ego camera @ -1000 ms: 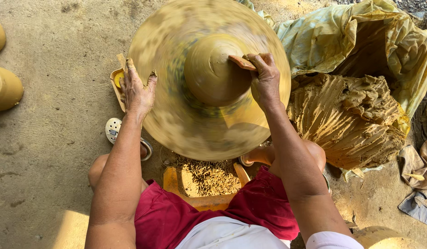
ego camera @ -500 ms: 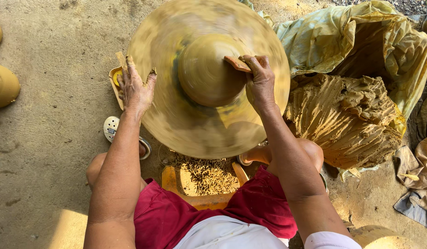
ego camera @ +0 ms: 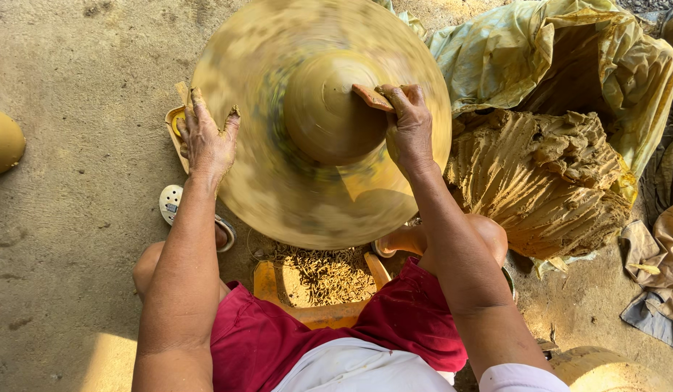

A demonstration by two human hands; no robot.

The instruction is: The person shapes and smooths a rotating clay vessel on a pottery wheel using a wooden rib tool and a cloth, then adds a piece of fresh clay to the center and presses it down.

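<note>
Lap: A person sits low over the work, knees apart in a dark red garment (ego camera: 278, 341), with an orange stool (ego camera: 314, 316) and a scatter of dried clay trimmings (ego camera: 325, 272) on the ground between the legs.

Left hand: The left hand (ego camera: 205, 141) lies flat on the wheel's left rim, fingers spread and caked with clay, gripping nothing; a sandalled foot (ego camera: 180, 210) shows just below it on the concrete floor (ego camera: 75, 218).

Right hand: The right hand (ego camera: 407, 129) reaches in from the right, its fingers (ego camera: 394, 98) pinching a flat reddish shard (ego camera: 369, 96) whose edge touches the upper right flank of the clay.

Wheel: The broad potter's wheel (ego camera: 278, 189) is blurred with spin, and the smooth clay mound (ego camera: 325, 109) sits at its centre, axis upright.

Key relation: The mound lies directly left of the right fingertips, touching the shard, and well right of the left hand; the right hand is clearly the nearer of the two.

Far right: A ridged lump of raw clay (ego camera: 547, 181) rests on yellow plastic sheeting (ego camera: 540, 58), with crumpled cloth (ego camera: 659, 268) beside it.

Far left: A rounded yellow vessel (ego camera: 2, 141) sits at the frame's edge.
</note>
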